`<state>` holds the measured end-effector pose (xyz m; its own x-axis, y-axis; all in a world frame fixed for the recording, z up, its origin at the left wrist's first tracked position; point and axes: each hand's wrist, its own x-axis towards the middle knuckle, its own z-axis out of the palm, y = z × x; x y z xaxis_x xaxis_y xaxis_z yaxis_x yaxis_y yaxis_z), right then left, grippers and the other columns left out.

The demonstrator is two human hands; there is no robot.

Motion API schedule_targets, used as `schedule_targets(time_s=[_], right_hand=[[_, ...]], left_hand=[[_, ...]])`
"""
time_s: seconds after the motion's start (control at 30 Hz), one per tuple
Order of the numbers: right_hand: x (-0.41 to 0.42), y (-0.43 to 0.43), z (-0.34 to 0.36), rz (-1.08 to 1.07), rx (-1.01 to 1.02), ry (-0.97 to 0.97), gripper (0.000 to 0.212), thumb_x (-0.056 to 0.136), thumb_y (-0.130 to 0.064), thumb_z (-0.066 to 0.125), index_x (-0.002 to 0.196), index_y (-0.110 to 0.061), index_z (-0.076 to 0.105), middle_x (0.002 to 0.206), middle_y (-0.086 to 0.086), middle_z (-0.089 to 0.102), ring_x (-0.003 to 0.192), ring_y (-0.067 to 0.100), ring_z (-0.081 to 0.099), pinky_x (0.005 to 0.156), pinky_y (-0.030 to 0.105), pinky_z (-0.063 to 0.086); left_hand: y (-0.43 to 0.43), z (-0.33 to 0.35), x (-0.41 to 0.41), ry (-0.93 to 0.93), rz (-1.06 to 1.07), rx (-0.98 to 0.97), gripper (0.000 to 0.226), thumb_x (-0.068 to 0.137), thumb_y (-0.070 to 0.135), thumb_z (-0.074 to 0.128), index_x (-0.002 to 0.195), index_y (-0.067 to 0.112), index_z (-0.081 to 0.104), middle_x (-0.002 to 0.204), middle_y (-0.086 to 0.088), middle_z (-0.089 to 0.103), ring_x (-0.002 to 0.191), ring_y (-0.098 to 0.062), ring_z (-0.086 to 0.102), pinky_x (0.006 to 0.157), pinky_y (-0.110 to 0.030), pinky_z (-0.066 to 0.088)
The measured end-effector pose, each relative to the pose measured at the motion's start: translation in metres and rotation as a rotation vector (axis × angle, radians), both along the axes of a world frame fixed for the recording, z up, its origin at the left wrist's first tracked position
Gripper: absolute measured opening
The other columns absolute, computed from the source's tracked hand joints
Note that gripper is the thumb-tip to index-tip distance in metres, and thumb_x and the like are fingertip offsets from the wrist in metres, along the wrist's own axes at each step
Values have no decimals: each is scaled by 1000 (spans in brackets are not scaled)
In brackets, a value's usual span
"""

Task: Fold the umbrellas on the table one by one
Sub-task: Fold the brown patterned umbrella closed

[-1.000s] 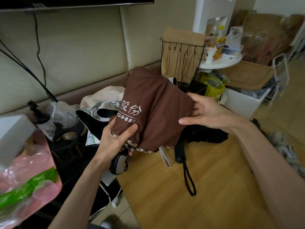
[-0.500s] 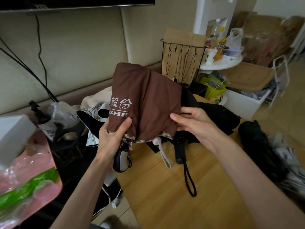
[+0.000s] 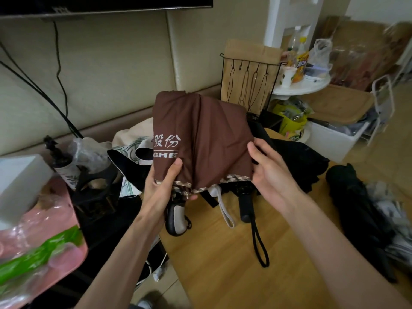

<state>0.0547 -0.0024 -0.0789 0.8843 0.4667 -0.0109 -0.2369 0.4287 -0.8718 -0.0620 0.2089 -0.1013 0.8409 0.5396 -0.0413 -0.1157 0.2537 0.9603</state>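
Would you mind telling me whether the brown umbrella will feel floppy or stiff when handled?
Probably floppy: the brown umbrella has creased, sagging cloth between the left hand and right hand. The smooth fabric may slip through a loose pinch. Its grey handle below looks rigid and likely weighs that end down.

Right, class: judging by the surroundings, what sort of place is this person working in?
Probably a lived-in home room: a padded beige wall panel behind the light wooden table, a round white side table holding a yellow snack bag, and a white plastic storage bin.
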Motion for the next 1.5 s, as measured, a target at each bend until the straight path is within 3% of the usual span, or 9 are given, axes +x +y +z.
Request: schedule_targets(time_s=[0.1,0.27,0.4,0.53,0.67,0.87,1.0,1.23,1.5], right_hand=[[-2,3,3,-70,-24,-46,31,108,-19,58,138,-12,62,131,7,74,122,23,71,99,39,58],[-5,-1,-1,-19,-357,-183,40,93,-27,80,131,-22,69,119,-2,79,110,16,75,93,32,60],[-6,-3,-14,-113,-628,-344,9,91,-18,82,97,-11,80,88,2,81,83,15,77,67,25,59],[-3,-13,-8,-232,-496,-299,12,92,-14,80,95,-25,78,95,-7,82,92,3,77,76,13,57],[-1,-10,-8,-141,-323,-182,23,97,-11,72,116,-23,75,113,-1,80,110,13,75,96,30,58],[-5,-7,-13,-95,-520,-304,14,92,-19,81,104,-13,80,94,1,81,82,13,70,81,26,58],[0,-13,-4,77,-449,-322,26,94,-7,75,120,-10,77,113,17,78,106,38,71,99,51,53],[15,1,28,35,-331,-93,39,95,-41,74,125,-16,75,118,-2,79,113,14,74,100,34,55],[30,15,31,-183,-122,-13,28,97,-16,74,125,-12,74,116,2,80,109,15,76,88,27,61]], left_hand=[[-5,-1,0,31,-35,33,66,79,53,80,139,30,62,119,6,78,109,-16,76,101,-45,58],[-11,0,1,7,27,113,53,81,46,82,130,36,64,112,9,80,104,-13,76,97,-39,59],[-8,-2,2,-27,97,172,54,82,43,84,131,32,66,116,8,78,109,-12,75,99,-38,58],[-3,-1,3,-44,161,166,53,83,41,84,131,27,68,116,6,78,108,-12,75,97,-35,59],[-3,-2,3,-42,165,144,45,87,36,83,129,28,68,115,7,79,108,-11,75,97,-35,59],[-2,-3,2,-68,199,218,46,88,32,83,131,27,67,116,10,78,109,-8,74,94,-29,59],[3,-4,2,-62,206,200,47,88,31,84,131,25,67,116,8,78,109,-11,74,97,-36,59],[6,0,-2,-89,88,216,49,81,31,82,127,25,68,117,3,78,109,-16,75,93,-29,61],[17,3,-6,-89,112,210,46,82,30,83,125,26,69,115,3,79,107,-15,76,87,-23,61]])
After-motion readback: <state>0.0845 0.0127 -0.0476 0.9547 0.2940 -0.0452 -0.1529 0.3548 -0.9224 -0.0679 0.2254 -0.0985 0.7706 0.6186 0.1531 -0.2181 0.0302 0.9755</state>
